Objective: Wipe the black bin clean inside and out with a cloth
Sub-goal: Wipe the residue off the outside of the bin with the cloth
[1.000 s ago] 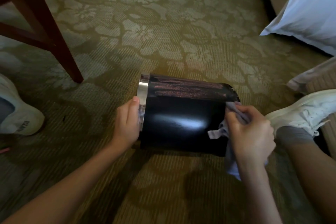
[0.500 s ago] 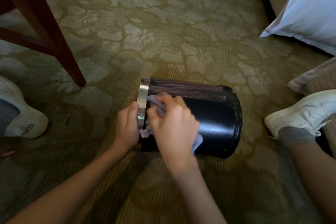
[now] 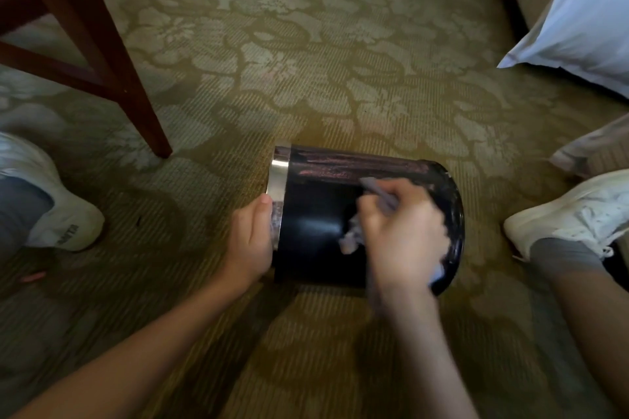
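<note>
Black bin lies on its side on the patterned carpet, between the person's two white shoes. Its chrome rim band faces left and its base faces right. The left hand grips the rim end, with the thumb laid along the chrome band; the other fingers are hidden behind the edge. The right hand is motion-blurred, but its fingers appear curled around a pale cloth, which it presses against the bin's upper side wall, near the base end. A bunched part of the cloth protrudes to the left of the knuckles. A dark wooden furniture leg stands at upper left, and a white pillow lies at upper right.
</note>
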Demonstrator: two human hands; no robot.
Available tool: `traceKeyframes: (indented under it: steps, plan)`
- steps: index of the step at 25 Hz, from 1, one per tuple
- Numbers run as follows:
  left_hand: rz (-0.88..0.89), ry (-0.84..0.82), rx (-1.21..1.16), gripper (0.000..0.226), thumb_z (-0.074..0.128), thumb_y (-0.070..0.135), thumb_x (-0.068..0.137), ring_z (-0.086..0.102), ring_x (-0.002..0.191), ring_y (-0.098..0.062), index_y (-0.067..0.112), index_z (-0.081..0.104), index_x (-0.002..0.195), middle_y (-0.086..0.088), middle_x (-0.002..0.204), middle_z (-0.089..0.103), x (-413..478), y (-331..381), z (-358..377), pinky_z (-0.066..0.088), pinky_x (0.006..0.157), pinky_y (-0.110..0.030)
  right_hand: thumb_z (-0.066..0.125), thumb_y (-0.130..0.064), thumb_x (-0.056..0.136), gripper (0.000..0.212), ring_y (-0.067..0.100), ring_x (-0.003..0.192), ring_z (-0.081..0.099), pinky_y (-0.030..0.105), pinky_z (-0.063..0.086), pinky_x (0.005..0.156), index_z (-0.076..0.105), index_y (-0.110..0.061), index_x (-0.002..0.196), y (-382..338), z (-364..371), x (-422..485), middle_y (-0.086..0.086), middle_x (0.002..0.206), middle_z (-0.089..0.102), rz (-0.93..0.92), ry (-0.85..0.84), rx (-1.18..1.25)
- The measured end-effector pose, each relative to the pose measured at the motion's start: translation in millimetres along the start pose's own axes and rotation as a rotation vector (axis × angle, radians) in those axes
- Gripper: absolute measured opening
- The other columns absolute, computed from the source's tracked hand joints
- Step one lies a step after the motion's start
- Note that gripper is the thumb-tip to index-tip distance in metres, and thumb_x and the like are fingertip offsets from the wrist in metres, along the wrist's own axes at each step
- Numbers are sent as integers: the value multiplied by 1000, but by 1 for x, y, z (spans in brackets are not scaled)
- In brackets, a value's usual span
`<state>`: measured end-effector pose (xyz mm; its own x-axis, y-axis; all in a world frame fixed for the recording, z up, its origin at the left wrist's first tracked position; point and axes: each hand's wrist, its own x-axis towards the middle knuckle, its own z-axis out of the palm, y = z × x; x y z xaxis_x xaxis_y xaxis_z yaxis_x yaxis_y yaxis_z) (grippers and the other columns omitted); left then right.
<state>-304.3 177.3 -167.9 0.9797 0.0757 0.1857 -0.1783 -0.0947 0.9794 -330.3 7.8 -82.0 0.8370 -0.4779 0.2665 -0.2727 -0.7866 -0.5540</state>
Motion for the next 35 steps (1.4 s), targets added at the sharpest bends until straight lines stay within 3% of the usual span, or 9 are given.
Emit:
traceKeyframes:
  steps: [4, 7, 14, 17, 22, 25, 26, 30, 35]
  plan:
    - [66, -6, 96, 42, 32, 22, 101, 55, 54, -20, 5, 55, 70, -8, 60, 56, -2, -6, -4, 42, 48, -42, 62, -37, 81, 19, 19, 75, 63, 29, 43, 60, 67, -30, 98, -58, 35, -38, -6, 94, 62, -288, -115, 85]
    - [46, 17, 99, 42, 31, 30, 97, 48, 50, -7, 12, 50, 64, 1, 55, 51, -3, -2, -4, 37, 48, -32, 61, -40, 83, 21, 17, 75, 63, 28, 38, 60, 66, -33, 102, -50, 29, -31, -8, 94, 63, -359, -129, 42]
    - [-45, -72, -23, 40, 30, 20, 100, 49, 45, 1, 23, 50, 65, 8, 52, 57, -9, 10, -4, 37, 45, -11, 60, -45, 83, 27, 31, 92, 66, 43, 51, 78, 68, -31, 105, 56, -44, 27, 0, 91, 71, 85, 40, -39]
    - [-254, -61, -61, 39, 33, 28, 102, 57, 59, -8, 17, 54, 70, 3, 67, 61, 3, 22, -8, 45, 57, -23, 62, -40, 83, 24, 33, 92, 64, 39, 44, 74, 69, -28, 103, 53, -46, 26, 2, 92, 70, 77, 53, -50]
    - [-361, 74, 34, 36, 35, 19, 103, 59, 80, -21, 13, 60, 78, -11, 81, 59, 10, 27, 0, 45, 75, -41, 63, -44, 78, 24, 31, 86, 67, 33, 41, 65, 69, -29, 96, -13, -4, 2, 0, 86, 70, -29, -67, -57]
    - [-265, 12, 231, 22, 46, 20, 101, 55, 89, -6, 31, 52, 83, 6, 91, 52, 0, 22, -3, 43, 74, -32, 62, -43, 80, 22, 26, 82, 65, 31, 32, 62, 67, -28, 95, -70, 28, -32, -3, 93, 66, -263, -176, 18]
    - [-255, -9, 201, 18, 48, 27, 98, 55, 91, -12, 33, 50, 81, 6, 91, 53, 0, 22, -5, 44, 74, -32, 61, -43, 80, 22, 27, 83, 65, 31, 31, 63, 67, -29, 96, -75, 31, -35, -3, 94, 66, -270, -193, 44]
    - [-411, 18, -62, 37, 37, 45, 90, 56, 94, -38, 15, 58, 85, -27, 101, 58, 7, 27, -3, 47, 92, -52, 60, -49, 81, 26, 28, 87, 67, 33, 45, 69, 66, -32, 100, -19, -1, 2, -3, 91, 70, -113, -135, -91]
    - [-491, -104, -190, 46, 31, 39, 98, 58, 89, -33, 3, 60, 94, -23, 92, 61, 7, 39, -5, 45, 90, -53, 62, -48, 83, 23, 30, 89, 62, 35, 38, 71, 69, -32, 98, 56, -55, 40, 3, 90, 69, 103, -38, -61]
